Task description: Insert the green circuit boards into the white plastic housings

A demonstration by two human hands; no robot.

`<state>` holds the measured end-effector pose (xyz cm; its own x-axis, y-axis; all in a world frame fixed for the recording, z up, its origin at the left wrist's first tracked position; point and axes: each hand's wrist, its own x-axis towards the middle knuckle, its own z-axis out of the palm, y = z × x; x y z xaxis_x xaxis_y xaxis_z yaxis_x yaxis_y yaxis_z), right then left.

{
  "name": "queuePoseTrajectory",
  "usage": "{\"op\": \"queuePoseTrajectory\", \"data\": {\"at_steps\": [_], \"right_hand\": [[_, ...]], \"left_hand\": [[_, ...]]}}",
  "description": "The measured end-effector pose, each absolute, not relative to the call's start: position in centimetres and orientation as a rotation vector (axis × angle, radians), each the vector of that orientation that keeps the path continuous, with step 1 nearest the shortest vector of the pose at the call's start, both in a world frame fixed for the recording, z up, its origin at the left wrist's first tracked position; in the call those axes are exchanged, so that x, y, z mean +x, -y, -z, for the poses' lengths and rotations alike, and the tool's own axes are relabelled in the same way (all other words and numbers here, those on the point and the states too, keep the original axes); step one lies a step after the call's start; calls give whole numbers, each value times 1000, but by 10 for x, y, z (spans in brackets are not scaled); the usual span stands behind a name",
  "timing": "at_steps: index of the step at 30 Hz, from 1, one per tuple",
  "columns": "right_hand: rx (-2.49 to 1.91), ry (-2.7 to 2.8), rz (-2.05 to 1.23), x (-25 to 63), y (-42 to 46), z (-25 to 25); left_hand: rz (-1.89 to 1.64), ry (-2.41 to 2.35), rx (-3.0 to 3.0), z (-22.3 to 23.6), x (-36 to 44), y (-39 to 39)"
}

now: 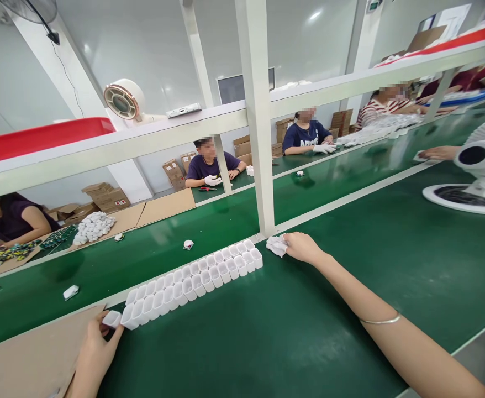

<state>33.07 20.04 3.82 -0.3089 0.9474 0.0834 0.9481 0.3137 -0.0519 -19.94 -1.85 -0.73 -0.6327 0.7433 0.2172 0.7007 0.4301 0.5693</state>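
Cups line the far edge, wide worktop before them.

Wearer's left hand, lower left of frame: bare, slim, fingers slender, thumb narrowing toward its tip. Wrist bare as far as the bottom edge, where the frame cuts it off. Nails too small to make out in detail.

Right hand, right of centre: also bare, rounded across the back, wrist narrow. Right forearm bare too, slender at the wrist, widening steadily toward the lower right corner, where it leaves the frame.

One ornament: bangle on the right arm, lower right of frame. Thin, silvery, smooth-looking, curved round the arm, with a pale metallic shine. Far side hidden by the arm; clasp or engraving cannot be told.
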Motion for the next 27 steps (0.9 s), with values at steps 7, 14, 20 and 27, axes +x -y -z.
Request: {"op": "queuePoseTrajectory", "data": {"at_steps": [7, 14, 20, 27], "right_hand": [[-1811, 2492, 61, 339, -195, -42], [-1779, 2498, 101, 330, -195, -36], [-1795, 2491, 137, 322, -194, -38], [-1876, 2393, 119, 334, -180, -61]], "left_hand": [[-1003, -2600, 1320, 7, -200, 18], [-1007, -2599, 1302, 7, -198, 18], [-1094, -2548, 1329, 11, -201, 19], [-1212, -2538, 1298, 7, -190, 23]]}}
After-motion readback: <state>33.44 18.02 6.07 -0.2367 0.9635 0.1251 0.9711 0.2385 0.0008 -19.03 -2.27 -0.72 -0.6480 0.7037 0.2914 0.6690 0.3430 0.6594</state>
